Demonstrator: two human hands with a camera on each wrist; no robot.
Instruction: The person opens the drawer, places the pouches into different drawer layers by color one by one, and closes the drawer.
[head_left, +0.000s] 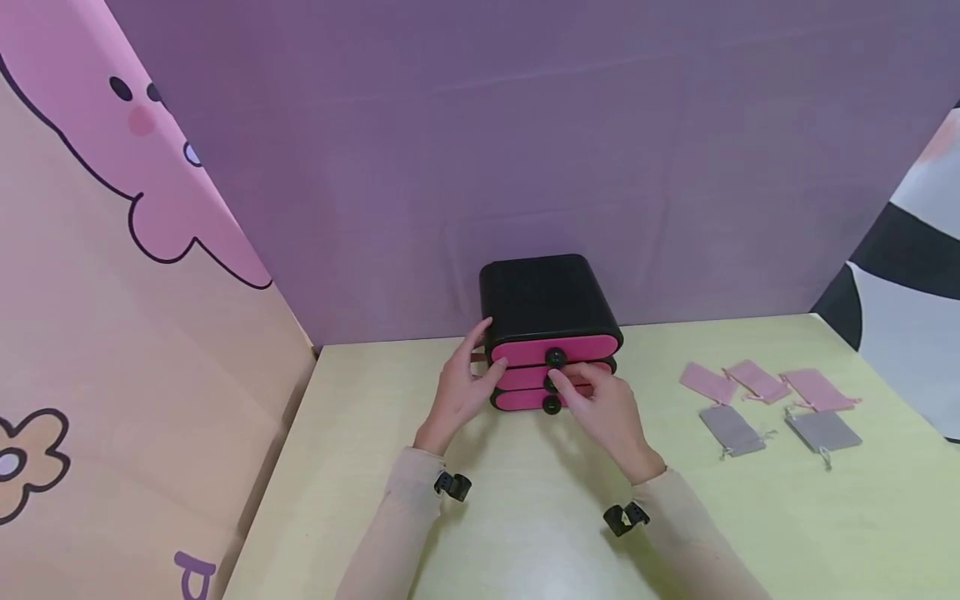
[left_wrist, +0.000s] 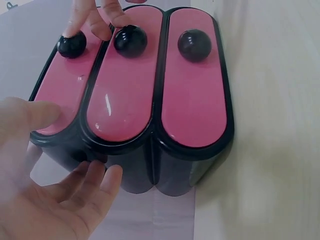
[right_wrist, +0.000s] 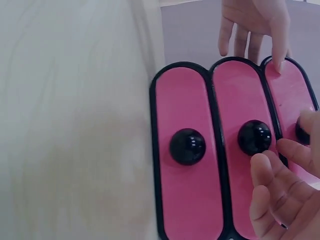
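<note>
The drawer cabinet stands far on the bench. Left hand, fingers spread, touches its left side; right hand, fingers nearly closed, pinches top knob. Left thumb could block the top drawer.

Drawer fronts are looking smooth glossy plastic; knobs are shining; pouches are looking matt cloth; tabletop is showing smooth wood-like finish.

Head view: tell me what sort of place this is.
Probably a staged tabletop work spot: a purple backdrop behind a pale table, with a cartoon-printed panel at the left.
</note>
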